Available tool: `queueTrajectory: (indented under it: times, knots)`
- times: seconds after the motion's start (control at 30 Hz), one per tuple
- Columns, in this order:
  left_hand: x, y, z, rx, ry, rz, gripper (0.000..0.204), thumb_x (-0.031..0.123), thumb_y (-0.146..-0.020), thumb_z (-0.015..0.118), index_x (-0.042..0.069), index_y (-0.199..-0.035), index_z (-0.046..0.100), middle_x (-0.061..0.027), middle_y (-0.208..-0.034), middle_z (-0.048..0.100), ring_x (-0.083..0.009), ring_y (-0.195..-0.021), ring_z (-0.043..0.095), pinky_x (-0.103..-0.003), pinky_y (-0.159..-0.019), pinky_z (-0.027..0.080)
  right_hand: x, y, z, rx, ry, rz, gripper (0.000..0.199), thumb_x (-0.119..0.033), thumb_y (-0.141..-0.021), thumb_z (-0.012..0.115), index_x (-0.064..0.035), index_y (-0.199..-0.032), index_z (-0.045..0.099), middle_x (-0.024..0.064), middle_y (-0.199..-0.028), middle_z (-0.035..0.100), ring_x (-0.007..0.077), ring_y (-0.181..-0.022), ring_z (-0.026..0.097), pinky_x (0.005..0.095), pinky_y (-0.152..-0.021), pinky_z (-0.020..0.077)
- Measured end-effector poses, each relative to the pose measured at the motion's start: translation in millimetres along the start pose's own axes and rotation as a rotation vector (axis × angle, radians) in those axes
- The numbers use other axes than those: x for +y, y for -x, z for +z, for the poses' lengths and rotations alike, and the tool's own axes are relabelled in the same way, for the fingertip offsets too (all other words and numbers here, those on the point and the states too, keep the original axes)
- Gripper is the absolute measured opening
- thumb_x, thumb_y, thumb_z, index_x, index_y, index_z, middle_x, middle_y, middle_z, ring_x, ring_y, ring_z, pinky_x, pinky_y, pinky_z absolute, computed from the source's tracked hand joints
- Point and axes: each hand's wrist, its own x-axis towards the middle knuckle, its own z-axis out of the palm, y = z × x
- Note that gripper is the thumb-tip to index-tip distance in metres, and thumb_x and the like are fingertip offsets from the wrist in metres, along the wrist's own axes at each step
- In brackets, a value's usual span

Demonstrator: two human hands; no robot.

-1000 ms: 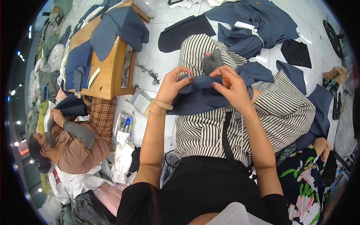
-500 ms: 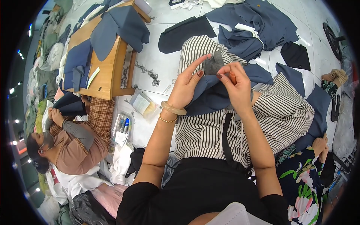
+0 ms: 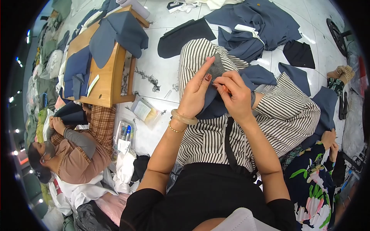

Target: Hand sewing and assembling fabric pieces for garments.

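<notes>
My left hand [image 3: 192, 92] pinches a piece of dark grey fabric [image 3: 216, 68] between thumb and fingers, above my striped trousers. Close against it, my right hand [image 3: 237, 96] is closed with thumb and fingertips together at the fabric's edge. A small orange-handled tool [image 3: 226, 89] shows within the right hand's grip; its tip is hidden. Under both hands, blue-grey cloth [image 3: 212, 108] drapes over my lap.
A wooden bench [image 3: 111, 90] with cut cloth stands to the left, beside a seated co-worker [image 3: 77, 150]. Blue-grey fabric [image 3: 266, 23] is heaped on the floor ahead. A clear plastic bag [image 3: 143, 109] and a box of pens [image 3: 125, 133] lie left. Another person's hands [image 3: 330, 142] are at right.
My right hand has moved left and slightly down, closer to my left hand. The fabric's upper part now lies more behind the left fingers, and the view has shifted slightly.
</notes>
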Motion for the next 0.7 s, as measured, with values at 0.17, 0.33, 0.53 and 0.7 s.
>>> queueTrajectory:
  times: [0.17,0.33,0.53,0.7]
  knots:
    - [2.6,0.0,2.6,-0.012,-0.034,0.015,0.043,0.002,-0.098,0.039,-0.001,-0.141,0.037,-0.0153,-0.147,0.038,-0.0198,-0.138,0.032,-0.026,-0.109,0.026,5.0,-4.1,-11.9,0.088,-0.126,0.296,0.005,-0.001,-0.084,0.065,-0.0005,-0.087,0.061,0.0048,-0.081,0.053,0.0119,-0.064,0.054,0.0254,-0.056,0.0433]
    - [9.1,0.5,6.2,-0.021,-0.005,-0.030,0.043,0.003,-0.099,0.039,-0.001,-0.142,0.037,-0.0154,-0.147,0.038,-0.0207,-0.138,0.032,-0.027,-0.110,0.025,-9.3,-3.8,-11.4,-0.008,-0.042,0.110,0.005,0.000,-0.084,0.064,0.0000,-0.087,0.061,0.0053,-0.083,0.054,0.0125,-0.061,0.052,0.0240,-0.055,0.0422]
    - [5.1,0.2,2.7,-0.048,-0.103,0.053,0.045,0.010,-0.101,0.039,0.001,-0.144,0.032,-0.0155,-0.148,0.036,-0.0227,-0.140,0.029,-0.028,-0.111,0.024,0.3,-9.5,-24.0,0.046,-0.164,0.275,0.007,0.002,-0.083,0.064,0.0015,-0.090,0.062,0.0054,-0.085,0.055,0.0089,-0.063,0.053,0.0221,-0.054,0.0411]
    - [4.0,0.6,2.4,-0.073,-0.137,0.096,0.050,0.020,-0.101,0.041,0.003,-0.147,0.027,-0.0179,-0.149,0.035,-0.0258,-0.140,0.029,-0.030,-0.110,0.024,-5.5,-10.4,-15.5,-0.105,-0.064,0.176,0.011,-0.007,-0.082,0.068,0.0018,-0.085,0.062,-0.0003,-0.078,0.051,0.0072,-0.062,0.046,0.0229,-0.055,0.0388]
